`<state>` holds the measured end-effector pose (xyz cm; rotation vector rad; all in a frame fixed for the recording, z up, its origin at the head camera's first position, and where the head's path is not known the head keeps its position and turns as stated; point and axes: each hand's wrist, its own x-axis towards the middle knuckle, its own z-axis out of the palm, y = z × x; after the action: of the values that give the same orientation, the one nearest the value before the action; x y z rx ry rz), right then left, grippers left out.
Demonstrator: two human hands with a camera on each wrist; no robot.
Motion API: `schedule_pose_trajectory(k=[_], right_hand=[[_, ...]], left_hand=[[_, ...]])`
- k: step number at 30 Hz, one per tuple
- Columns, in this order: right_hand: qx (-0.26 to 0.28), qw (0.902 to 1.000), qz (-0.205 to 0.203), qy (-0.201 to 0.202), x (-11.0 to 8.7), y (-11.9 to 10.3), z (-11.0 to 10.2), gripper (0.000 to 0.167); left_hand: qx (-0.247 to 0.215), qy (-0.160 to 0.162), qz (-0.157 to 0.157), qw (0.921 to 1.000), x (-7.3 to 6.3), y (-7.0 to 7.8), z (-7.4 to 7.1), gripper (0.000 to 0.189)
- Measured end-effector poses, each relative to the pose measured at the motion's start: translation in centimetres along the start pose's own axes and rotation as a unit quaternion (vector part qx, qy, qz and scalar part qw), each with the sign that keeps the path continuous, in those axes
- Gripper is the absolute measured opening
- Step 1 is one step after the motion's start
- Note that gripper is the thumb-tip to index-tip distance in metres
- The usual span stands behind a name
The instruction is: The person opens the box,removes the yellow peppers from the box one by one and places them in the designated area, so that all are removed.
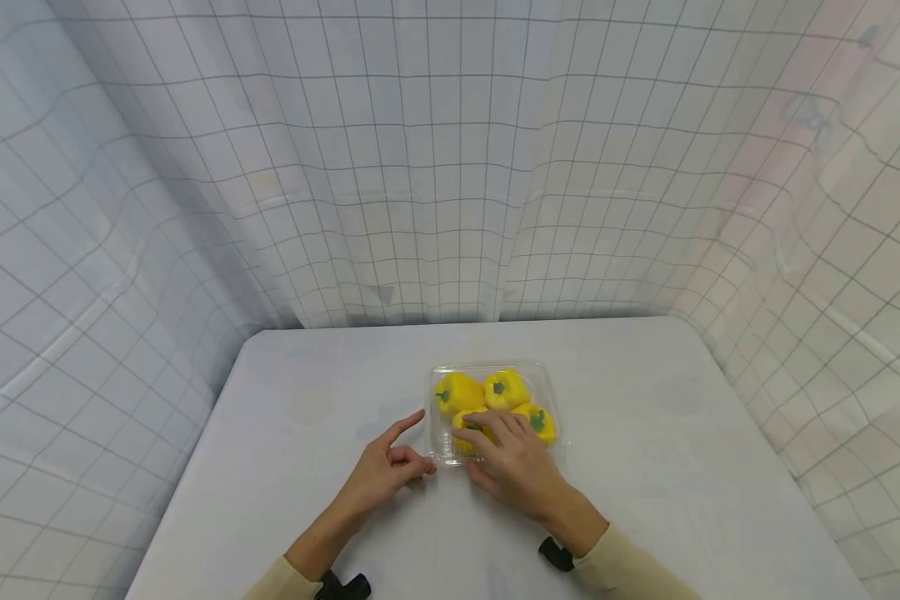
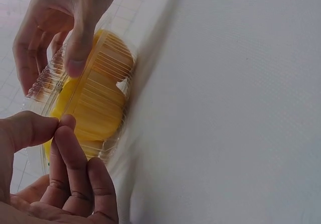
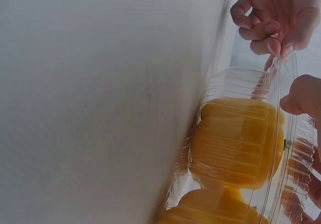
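A clear plastic clamshell container [image 1: 546,385] holds several yellow bell peppers [image 1: 460,392] with green stems. At its front left corner, my left hand [image 1: 385,472] pinches the rim between thumb and a fingertip, while the index finger stretches out along the left side. My right hand [image 1: 520,467] lies across the front of the lid, its fingers bent over the top. The right thumb [image 2: 77,53] presses at the front rim in the left wrist view. One front pepper is partly hidden under the right fingers. The ribbed front wall [image 3: 235,86] shows in the right wrist view.
The container sits on a table with a white cloth [image 1: 307,400]. White curtains with a dark grid [image 1: 420,167] hang behind the table and on both sides. Black wrist straps [image 1: 557,553] show at the light sleeves.
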<state>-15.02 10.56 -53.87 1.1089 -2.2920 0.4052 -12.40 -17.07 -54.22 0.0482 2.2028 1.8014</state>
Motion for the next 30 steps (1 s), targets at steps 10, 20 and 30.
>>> schedule_pose_trajectory(k=[10,20,30], right_hand=[[0.013,0.9988,0.001,0.046,-1.0,2.0,-0.7,0.058],[0.037,0.9975,0.048,0.037,-3.1,4.6,-1.8,0.057],[0.038,0.9947,0.092,0.028,-4.9,6.5,-3.2,0.059]], left_hand=[[-0.004,-0.001,0.0,1.0,0.0,0.0,0.0,0.085],[-0.013,0.001,-0.007,0.9999,0.1,-0.1,-0.1,0.084],[-0.007,0.001,-0.012,0.9999,0.1,-0.1,-0.1,0.084]])
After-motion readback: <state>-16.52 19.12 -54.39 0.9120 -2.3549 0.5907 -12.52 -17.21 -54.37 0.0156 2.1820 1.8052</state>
